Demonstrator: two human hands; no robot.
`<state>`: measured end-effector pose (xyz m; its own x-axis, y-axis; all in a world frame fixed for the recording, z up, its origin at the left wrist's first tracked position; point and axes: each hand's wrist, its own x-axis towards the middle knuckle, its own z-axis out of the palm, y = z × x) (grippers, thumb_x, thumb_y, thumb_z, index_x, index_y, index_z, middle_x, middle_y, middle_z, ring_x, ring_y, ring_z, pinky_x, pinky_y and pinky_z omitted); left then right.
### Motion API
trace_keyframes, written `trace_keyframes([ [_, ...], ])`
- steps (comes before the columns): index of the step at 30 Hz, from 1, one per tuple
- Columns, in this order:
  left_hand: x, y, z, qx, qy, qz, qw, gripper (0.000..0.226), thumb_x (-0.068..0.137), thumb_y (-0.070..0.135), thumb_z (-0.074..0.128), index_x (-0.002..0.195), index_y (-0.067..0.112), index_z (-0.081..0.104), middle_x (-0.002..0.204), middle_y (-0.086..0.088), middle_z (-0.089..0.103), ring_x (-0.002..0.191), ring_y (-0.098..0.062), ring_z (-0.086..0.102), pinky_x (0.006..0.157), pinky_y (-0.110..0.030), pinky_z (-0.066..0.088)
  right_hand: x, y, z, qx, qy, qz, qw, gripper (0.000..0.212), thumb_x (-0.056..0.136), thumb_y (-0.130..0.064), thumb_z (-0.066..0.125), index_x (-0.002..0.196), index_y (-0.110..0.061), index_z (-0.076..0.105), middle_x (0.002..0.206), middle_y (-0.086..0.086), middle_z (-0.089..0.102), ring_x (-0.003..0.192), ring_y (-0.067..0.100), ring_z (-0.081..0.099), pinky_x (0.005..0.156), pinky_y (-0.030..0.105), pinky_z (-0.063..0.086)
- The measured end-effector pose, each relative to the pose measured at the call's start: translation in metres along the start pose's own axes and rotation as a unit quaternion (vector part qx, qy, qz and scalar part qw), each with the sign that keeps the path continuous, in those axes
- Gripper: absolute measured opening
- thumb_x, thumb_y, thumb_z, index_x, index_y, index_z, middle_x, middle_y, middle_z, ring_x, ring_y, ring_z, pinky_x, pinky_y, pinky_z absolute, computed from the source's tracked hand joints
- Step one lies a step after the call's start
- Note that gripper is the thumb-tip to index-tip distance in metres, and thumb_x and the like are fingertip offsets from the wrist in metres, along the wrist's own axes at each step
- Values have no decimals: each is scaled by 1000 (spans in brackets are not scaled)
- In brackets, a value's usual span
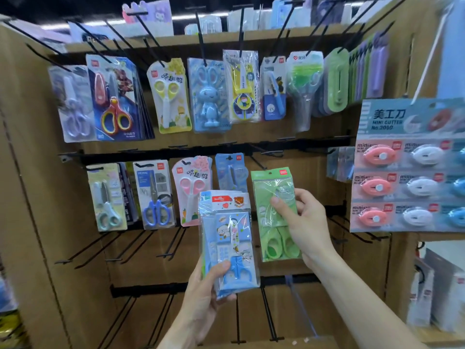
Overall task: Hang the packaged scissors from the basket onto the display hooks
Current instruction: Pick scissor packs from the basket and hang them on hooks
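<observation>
The left hand (201,295) grips a blue scissors pack (227,241) by its bottom end, thumb curled over the front, holding it up right in front of the brown display board (32,197). Just right of that blue pack, the right hand (299,222) pinches a green scissors pack (274,215) around its middle, its top near a bare hook (259,161) on the board's middle row, though it's hard to tell if they touch. Pink scissors (191,191) hang just left of the blue pack.

Left-hand pack (230,244) left of right-hand pack (275,215), before display rack (314,172).
</observation>
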<state>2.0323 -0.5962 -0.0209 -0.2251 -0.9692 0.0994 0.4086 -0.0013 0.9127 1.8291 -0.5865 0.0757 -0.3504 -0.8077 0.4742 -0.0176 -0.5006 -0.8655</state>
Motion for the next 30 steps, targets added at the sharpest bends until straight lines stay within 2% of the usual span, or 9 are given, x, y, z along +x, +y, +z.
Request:
trace_keyframes([
  [4, -2, 4, -3, 3, -3, 8, 1000, 65, 72, 14, 87, 132, 25, 64, 112, -12, 80, 79, -27, 77, 41, -27, 54, 1, -7, 5, -10, -5, -17, 1000, 25, 96, -20, 73, 119, -17, 62, 99, 1, 80, 88, 20, 79, 79, 50, 64],
  [7, -1, 4, -6, 0, -2, 11, 1000, 58, 77, 17, 79, 132, 25, 64, 113, -14, 79, 77, -27, 77, 40, -26, 54, -8, -10, 5, -15, -21, -39, 999, 41, 95, -19, 75, 128, -30, 53, 104, -3, 80, 88, 18, 79, 73, 38, 64],
  [11, 0, 4, -6, 3, 0, 12, 1000, 56, 77, 18, 77, 131, 27, 64, 113, -13, 79, 78, -26, 77, 40, -27, 54, -13, -7, 2, -8, -45, -72, 996, 63, 97, -14, 72, 141, -44, 39, 110, 0, 78, 95, 20, 78, 80, 44, 63],
  [13, -1, 5, -5, 3, 0, 13, 1000, 57, 77, 18, 77, 132, 26, 64, 113, -14, 79, 77, -26, 77, 40, -27, 55, -9, -4, 1, -14, -39, -93, 995, 62, 98, -12, 70, 140, -48, 43, 118, 1, 75, 105, 20, 75, 86, 50, 62],
  [15, -2, 6, -5, 4, -3, 15, 1000, 57, 77, 17, 77, 132, 24, 63, 113, -15, 79, 76, -26, 77, 39, -27, 54, -4, -1, 1, -38, -30, -111, 993, 58, 99, -13, 69, 139, -50, 48, 135, -11, 66, 123, 14, 65, 100, 51, 56],
  [18, -2, 8, -1, 11, -5, 16, 1000, 57, 77, 17, 77, 131, 23, 63, 111, -16, 79, 75, -25, 77, 39, -27, 54, 9, 2, -3, -75, 1, -119, 990, 50, 99, -13, 68, 137, -44, 55, 140, -33, 54, 134, -16, 43, 121, 42, 38],
  [20, -2, 9, 2, 8, -7, 15, 1000, 57, 76, 17, 77, 131, 23, 63, 111, -16, 79, 76, -26, 77, 38, -27, 54, 21, 1, -9, -84, 13, -126, 988, 48, 99, -11, 67, 138, -38, 57, 138, -31, 55, 132, -18, 42, 122, 41, 36],
  [23, -2, 10, 6, 9, -16, 11, 1000, 60, 76, 15, 84, 131, 24, 63, 112, -16, 79, 78, -26, 77, 39, -28, 54, 36, -3, -14, -106, 4, -145, 984, 48, 99, -10, 67, 138, -36, 57, 137, -25, 58, 135, -4, 48, 119, 43, 40],
  [30, -2, 12, 15, -2, -37, 0, 999, 69, 72, 15, 90, 134, 23, 61, 117, -18, 77, 82, -30, 77, 40, -29, 55, 36, 6, -29, -124, 19, -136, 983, 47, 98, -11, 67, 135, -37, 60, 134, -28, 59, 130, -12, 48, 117, 35, 41],
])
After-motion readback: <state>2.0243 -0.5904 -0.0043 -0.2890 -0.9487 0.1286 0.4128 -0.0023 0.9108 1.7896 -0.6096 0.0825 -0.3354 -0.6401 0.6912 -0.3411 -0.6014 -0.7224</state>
